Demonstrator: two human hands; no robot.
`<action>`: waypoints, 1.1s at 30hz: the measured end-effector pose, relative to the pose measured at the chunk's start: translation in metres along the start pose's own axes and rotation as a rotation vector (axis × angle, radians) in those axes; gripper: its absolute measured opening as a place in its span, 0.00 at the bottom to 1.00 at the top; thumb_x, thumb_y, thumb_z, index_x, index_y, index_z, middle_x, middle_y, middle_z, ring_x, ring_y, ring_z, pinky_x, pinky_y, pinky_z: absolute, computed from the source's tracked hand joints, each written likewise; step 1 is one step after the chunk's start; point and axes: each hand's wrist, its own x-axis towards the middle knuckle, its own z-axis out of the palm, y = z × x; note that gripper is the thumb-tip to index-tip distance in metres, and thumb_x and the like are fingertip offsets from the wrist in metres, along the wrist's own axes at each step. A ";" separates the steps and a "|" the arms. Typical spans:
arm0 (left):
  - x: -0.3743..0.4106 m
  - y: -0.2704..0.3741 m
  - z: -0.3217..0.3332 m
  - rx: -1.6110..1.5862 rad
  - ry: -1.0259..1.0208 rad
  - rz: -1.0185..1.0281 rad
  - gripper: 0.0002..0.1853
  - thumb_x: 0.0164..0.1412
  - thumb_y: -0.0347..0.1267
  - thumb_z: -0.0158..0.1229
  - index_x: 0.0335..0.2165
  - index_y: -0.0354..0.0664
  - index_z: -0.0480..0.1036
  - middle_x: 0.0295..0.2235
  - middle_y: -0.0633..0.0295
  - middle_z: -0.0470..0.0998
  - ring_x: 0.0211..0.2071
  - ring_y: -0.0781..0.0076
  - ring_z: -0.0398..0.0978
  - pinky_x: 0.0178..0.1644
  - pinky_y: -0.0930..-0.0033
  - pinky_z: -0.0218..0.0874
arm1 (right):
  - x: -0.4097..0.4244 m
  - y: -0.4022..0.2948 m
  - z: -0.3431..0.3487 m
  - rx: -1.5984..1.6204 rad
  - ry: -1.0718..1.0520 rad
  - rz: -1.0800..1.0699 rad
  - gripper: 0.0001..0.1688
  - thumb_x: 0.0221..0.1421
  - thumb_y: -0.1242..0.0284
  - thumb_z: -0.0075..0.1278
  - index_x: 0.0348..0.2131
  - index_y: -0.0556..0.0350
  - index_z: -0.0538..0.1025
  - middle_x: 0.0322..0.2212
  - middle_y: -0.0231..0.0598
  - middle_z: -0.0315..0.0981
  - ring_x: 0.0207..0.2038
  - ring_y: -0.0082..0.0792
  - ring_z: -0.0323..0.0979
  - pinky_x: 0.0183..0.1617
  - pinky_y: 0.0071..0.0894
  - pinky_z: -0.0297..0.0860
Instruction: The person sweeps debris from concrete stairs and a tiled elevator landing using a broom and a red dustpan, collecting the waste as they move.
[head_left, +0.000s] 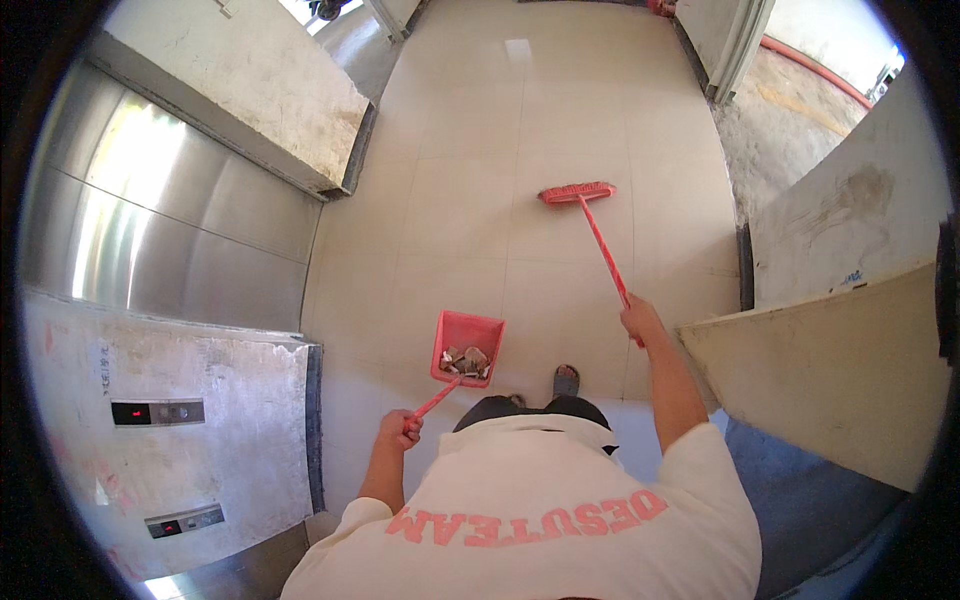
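Observation:
My left hand (400, 430) grips the handle of a red plastic dustpan (470, 334), whose pan is at the floor in front of me, a little to the left. Crumpled scraps and small pieces of litter (468, 362) lie in the pan near its handle side. In my right hand (640, 318) is the striped red handle of a broom (602, 244). The red broom head (577, 193) is farther forward and to the right of the dustpan, over the pale floor tiles. Pan and broom head are well apart.
On the left are stainless steel elevator doors (180, 202) and a wall with two call panels (157, 412). A wall corner (352, 150) with dark skirting juts in ahead. Doorways open at both sides farther off; a pale wall ledge (817, 360) stands close at right.

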 end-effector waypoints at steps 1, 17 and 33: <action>0.003 0.006 0.006 -0.004 -0.019 0.005 0.04 0.55 0.28 0.43 0.28 0.40 0.64 0.18 0.62 0.68 0.12 0.81 0.59 0.12 0.81 0.48 | -0.005 0.008 -0.001 -0.051 0.034 -0.039 0.28 0.51 0.73 0.39 0.53 0.58 0.62 0.28 0.59 0.73 0.27 0.53 0.74 0.32 0.50 0.71; 0.085 0.167 0.171 0.105 -0.101 0.132 0.04 0.53 0.29 0.47 0.24 0.42 0.65 0.17 0.64 0.67 0.12 0.80 0.61 0.11 0.78 0.48 | -0.102 0.017 0.018 -0.081 0.005 0.305 0.27 0.58 0.68 0.37 0.57 0.39 0.57 0.28 0.57 0.73 0.23 0.49 0.74 0.28 0.50 0.70; 0.096 0.272 0.303 0.157 -0.059 0.155 0.02 0.55 0.30 0.46 0.29 0.46 0.65 0.18 0.63 0.68 0.12 0.80 0.60 0.12 0.77 0.47 | 0.193 -0.136 -0.196 0.065 0.074 0.339 0.25 0.57 0.71 0.34 0.54 0.43 0.62 0.21 0.51 0.69 0.18 0.42 0.69 0.18 0.47 0.65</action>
